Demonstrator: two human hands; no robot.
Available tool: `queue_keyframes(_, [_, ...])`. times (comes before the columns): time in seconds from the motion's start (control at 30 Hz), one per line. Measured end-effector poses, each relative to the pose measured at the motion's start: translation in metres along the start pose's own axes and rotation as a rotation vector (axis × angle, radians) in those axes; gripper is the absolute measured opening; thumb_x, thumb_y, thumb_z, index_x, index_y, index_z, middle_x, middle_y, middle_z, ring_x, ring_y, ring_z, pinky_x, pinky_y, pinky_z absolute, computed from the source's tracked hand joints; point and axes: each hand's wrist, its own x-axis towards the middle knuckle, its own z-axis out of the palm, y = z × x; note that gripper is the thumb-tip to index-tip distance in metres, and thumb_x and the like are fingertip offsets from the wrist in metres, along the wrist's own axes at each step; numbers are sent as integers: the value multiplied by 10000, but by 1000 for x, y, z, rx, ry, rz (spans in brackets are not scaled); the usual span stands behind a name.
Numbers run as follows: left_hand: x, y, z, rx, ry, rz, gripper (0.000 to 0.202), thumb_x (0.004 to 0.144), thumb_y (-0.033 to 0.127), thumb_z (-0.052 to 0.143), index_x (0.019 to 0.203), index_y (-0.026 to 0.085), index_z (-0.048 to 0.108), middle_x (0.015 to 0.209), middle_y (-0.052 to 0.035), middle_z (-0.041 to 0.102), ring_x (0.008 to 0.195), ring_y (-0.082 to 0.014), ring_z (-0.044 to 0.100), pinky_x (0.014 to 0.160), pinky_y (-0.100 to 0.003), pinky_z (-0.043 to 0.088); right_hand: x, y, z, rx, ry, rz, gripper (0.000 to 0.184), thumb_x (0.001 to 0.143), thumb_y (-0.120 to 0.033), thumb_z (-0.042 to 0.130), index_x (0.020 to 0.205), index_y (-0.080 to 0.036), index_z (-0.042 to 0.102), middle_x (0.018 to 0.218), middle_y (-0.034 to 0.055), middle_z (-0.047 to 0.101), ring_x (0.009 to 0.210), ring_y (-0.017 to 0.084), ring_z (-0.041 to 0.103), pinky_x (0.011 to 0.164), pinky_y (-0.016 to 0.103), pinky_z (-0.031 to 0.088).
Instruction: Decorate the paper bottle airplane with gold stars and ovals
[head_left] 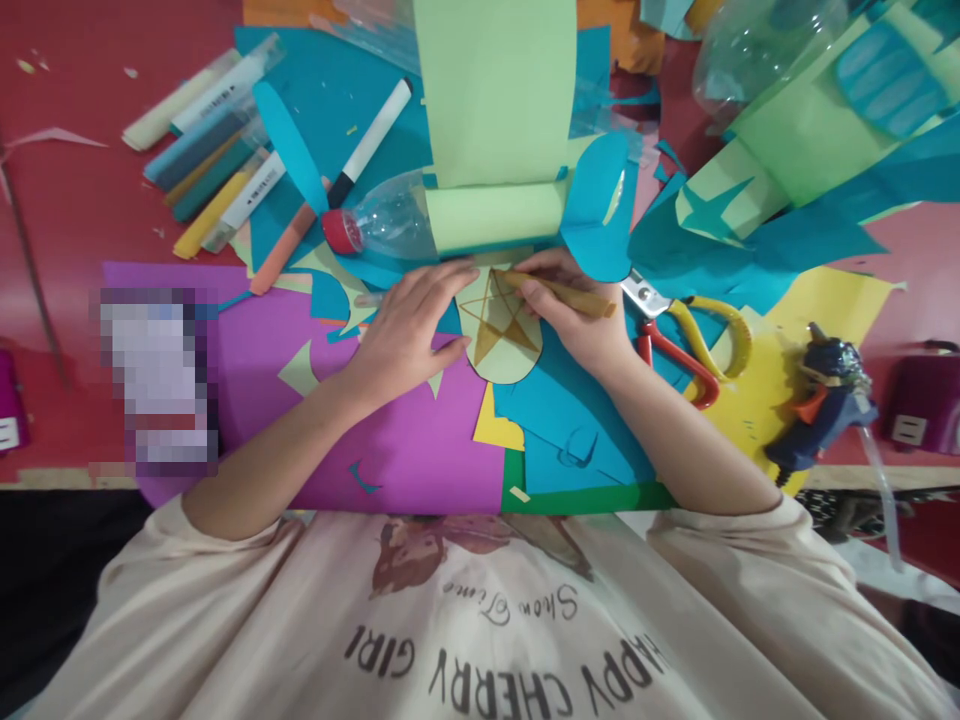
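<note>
Above purple sheet, left hand flat, fingers extended, pinning pale paper bearing a gold star; right hand clamped on marker, tip at star's top, mid-drawing; calls for firmly held paper; beyond, scissors, bottle, pens.

1 head-worn view, looking steeply down and forward from close above the counter. Wearer's chest fills the bottom edge; both forearms run up to frame centre. Wide-angle bowing at edges.
</note>
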Motion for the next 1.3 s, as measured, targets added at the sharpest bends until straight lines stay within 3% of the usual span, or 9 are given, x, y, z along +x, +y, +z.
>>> queue_keyframes(0.23, [0, -1, 1, -22, 25, 37, 517, 896, 220, 597, 1377, 200, 410, 1434, -120, 513, 1336, -277, 476, 1097, -459, 414, 0, -2, -1, 18, 0, 28, 158, 827, -369, 660, 884, -226, 624, 845, 41, 699, 774, 171, 679, 716, 324, 592])
queue_keyframes(0.5, [0, 0, 0, 5, 3, 17, 524, 893, 228, 601, 1380, 219, 407, 1434, -115, 514, 1338, -285, 476, 1089, -481, 416, 0, -3, -2, -45, -35, 19, 241, 834, -455, 639, 854, -216, 651, 852, 37, 709, 772, 163, 671, 710, 319, 577])
queue_keyframes(1.03, [-1, 0, 1, 14, 42, 55, 487, 905, 216, 584, 1360, 199, 411, 1434, -125, 510, 1334, -283, 475, 1089, -460, 418, -2, -6, -3, -10, -48, 0, 100, 822, -301, 642, 811, -202, 658, 801, 31, 692, 732, 159, 664, 677, 309, 573])
queue_keyframes(1.3, [-1, -1, 2, -2, 20, 41, 523, 899, 217, 588, 1385, 222, 394, 1451, -118, 489, 1345, -294, 461, 1095, -486, 407, -2, 1, 0, 1, 39, 11, 208, 864, -421, 627, 913, -219, 620, 885, 41, 707, 823, 162, 688, 757, 312, 598])
